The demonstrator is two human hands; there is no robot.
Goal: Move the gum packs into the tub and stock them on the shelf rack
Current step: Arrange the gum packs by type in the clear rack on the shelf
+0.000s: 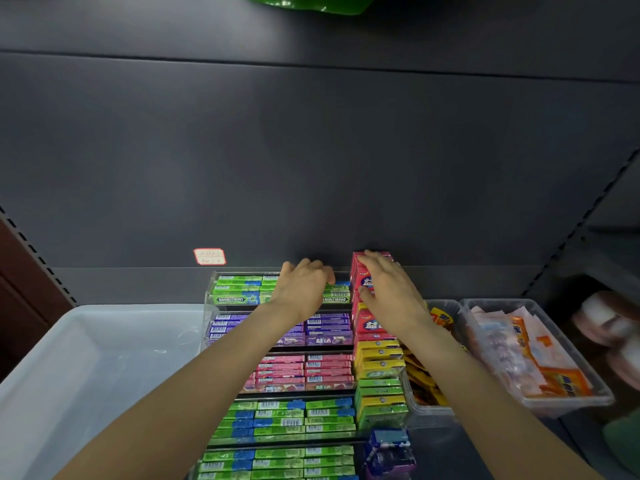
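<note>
Gum packs, flat green, pink and purple cartons [281, 415], are seen already filling the tiered clear acrylic shelf rack [211, 289], nearest rows first; the pale translucent plastic tub [69, 368] beside it appears emptied. Farther back, the left hand [304, 285] is curled on a green Doublemint pack [337, 294], the right hand [388, 285] holds the red boxes [363, 268]. Stocking is judged nearly finished

One white tub [69, 358], two clear bins [540, 407], five rack tiers [277, 349], two hands [304, 285].
</note>
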